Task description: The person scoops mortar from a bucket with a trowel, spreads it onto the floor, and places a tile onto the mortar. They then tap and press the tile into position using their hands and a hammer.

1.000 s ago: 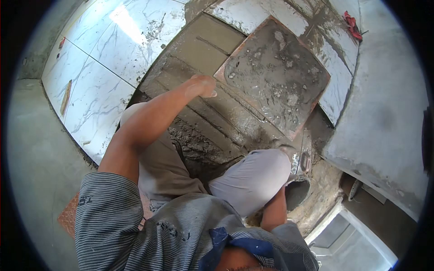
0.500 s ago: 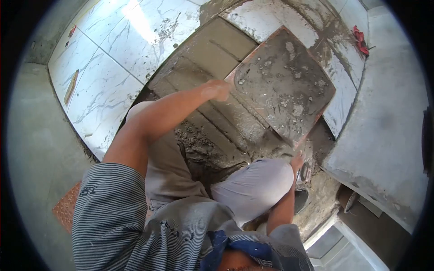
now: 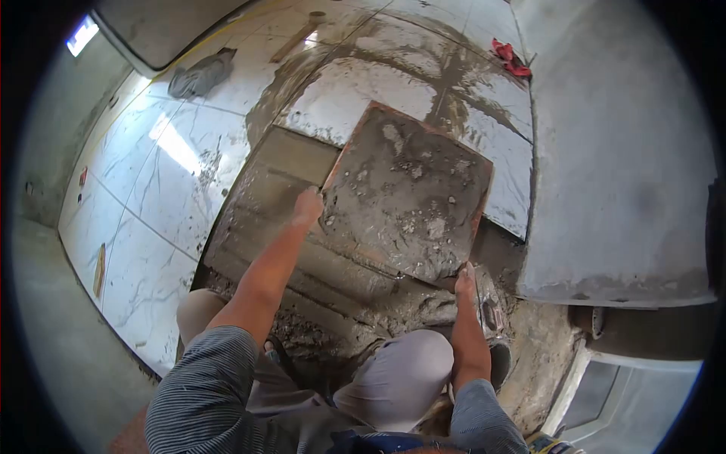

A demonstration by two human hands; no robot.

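A square floor tile (image 3: pixel 408 193), its upward face coated in grey mortar and its edges reddish, lies tilted over the far part of the wet mortar bed (image 3: pixel 302 242). My left hand (image 3: pixel 308 206) is closed on the tile's left edge. At the tile's near right corner my right hand (image 3: pixel 466 278) is closed on the edge, fingers partly hidden beneath it. Beside my right wrist lies a mortar-smeared tool (image 3: pixel 493 313), perhaps a trowel. Grooves run across the bed in front of my knees.
White marbled tiles (image 3: pixel 159 250) border the bed on the left, and mud-streaked ones (image 3: pixel 363 94) lie beyond it. A red cloth (image 3: pixel 510 58) lies by the right wall (image 3: pixel 612 166). A grey rag (image 3: pixel 201 73) sits far left. Near my right forearm is a dark round opening (image 3: pixel 500 359).
My view has tilted up and shifted, showing more floor beyond. Both hands still hold the tile's edges; my right hand is now in plainer sight beside the corner.
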